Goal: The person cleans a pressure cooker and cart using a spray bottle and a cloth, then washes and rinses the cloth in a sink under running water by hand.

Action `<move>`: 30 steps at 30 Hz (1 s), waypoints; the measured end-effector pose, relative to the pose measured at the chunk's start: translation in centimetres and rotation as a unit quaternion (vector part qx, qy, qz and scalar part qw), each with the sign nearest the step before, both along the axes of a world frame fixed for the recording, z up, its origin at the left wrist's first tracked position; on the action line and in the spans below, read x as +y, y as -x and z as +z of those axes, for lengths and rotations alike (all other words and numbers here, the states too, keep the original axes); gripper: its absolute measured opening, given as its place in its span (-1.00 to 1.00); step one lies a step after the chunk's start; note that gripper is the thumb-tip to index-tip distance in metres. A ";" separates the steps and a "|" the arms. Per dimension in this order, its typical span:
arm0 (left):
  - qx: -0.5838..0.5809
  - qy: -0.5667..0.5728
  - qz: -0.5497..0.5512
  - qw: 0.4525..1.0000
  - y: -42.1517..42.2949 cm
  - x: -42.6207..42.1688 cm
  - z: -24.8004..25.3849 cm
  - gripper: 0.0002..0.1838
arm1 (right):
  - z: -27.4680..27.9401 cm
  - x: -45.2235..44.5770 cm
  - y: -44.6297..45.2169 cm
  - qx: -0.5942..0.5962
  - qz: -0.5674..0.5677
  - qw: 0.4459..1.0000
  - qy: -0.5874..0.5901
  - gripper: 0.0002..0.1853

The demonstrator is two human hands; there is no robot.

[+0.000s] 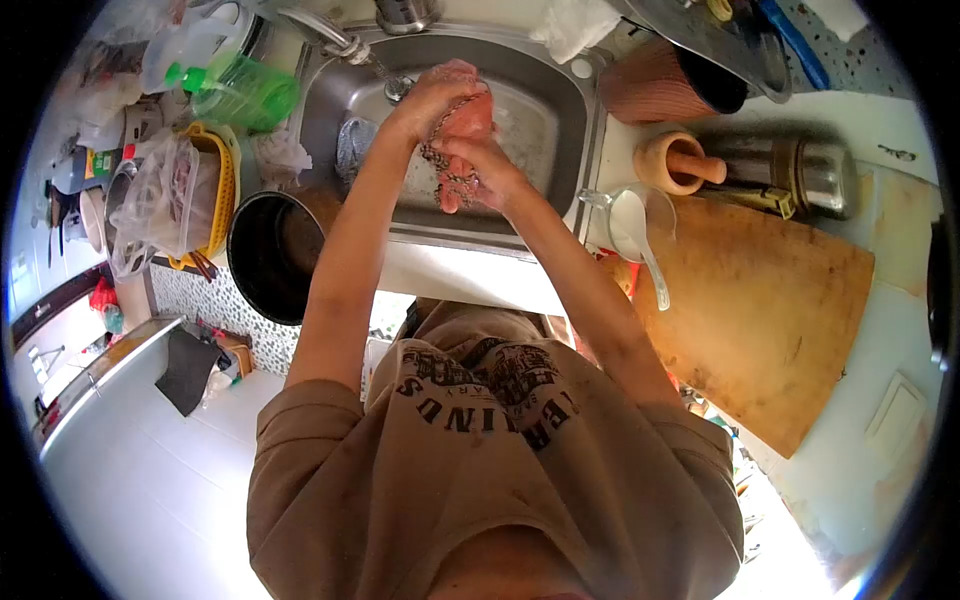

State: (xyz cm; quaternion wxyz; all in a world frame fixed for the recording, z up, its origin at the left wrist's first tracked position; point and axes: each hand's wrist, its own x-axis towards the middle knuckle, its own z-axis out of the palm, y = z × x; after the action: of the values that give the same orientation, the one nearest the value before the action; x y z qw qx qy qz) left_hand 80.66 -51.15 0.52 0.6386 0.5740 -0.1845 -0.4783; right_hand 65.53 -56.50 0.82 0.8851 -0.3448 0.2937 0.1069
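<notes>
Over the metal sink (550,130), my left hand (440,95) is closed around the top of a smooth pinkish-red thing (470,120). My right hand (478,172) meets it from below, its fingers bent against it. A dark, chain-like strand (440,160) runs down beside the red thing and bunches up at my right hand's fingers. What the red thing is, I cannot make out. The faucet (345,45) reaches over the sink's upper left, close to my left hand. A crumpled clear piece (355,145) lies inside the sink at the left.
Left of the sink are a black pot (275,258), a yellow basket (222,190) and a green bottle (250,92). To the right are a cutting board (760,310), a glass cup with a white spoon (632,222), a wooden mortar (668,162) and a steel flask (820,175).
</notes>
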 end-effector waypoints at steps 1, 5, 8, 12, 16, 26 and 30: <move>-0.066 -0.005 0.025 0.998 0.3 -0.4 0.6 -0.66 | -0.6 0.1 0.1 -0.006 0.007 1.000 0.014 -0.58; -0.254 -0.083 0.090 0.959 3.0 -0.8 4.9 -0.67 | -2.2 0.7 2.1 -0.130 -0.041 0.988 0.066 -0.31; -0.439 0.046 0.044 0.896 6.2 0.0 7.6 -0.64 | -0.7 0.7 4.5 -0.103 -0.126 0.948 -0.274 -0.12; -0.538 0.103 0.022 0.836 9.5 2.8 8.6 -0.59 | -5.0 -0.4 -0.3 -0.357 -0.191 0.778 -0.481 -0.47; -0.197 0.200 0.240 0.929 11.0 3.9 5.9 -0.69 | 1.9 -1.4 -0.3 -0.196 -0.338 0.912 -0.125 -0.76; 0.303 0.165 0.175 0.922 5.9 3.9 2.9 -0.69 | 12.4 -0.9 -2.0 -0.416 -0.088 0.572 0.702 -0.72; 0.253 0.122 0.108 0.954 4.4 3.7 4.8 -0.70 | 15.7 -0.7 -1.2 -0.515 0.027 0.422 0.746 -0.69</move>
State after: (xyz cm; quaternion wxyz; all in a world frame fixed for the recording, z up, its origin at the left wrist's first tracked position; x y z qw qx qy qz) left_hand 76.22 -47.41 5.36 0.7775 0.3685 -0.0111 -0.5095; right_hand 66.72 -57.21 16.50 0.2644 -0.8687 -0.2617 -0.3272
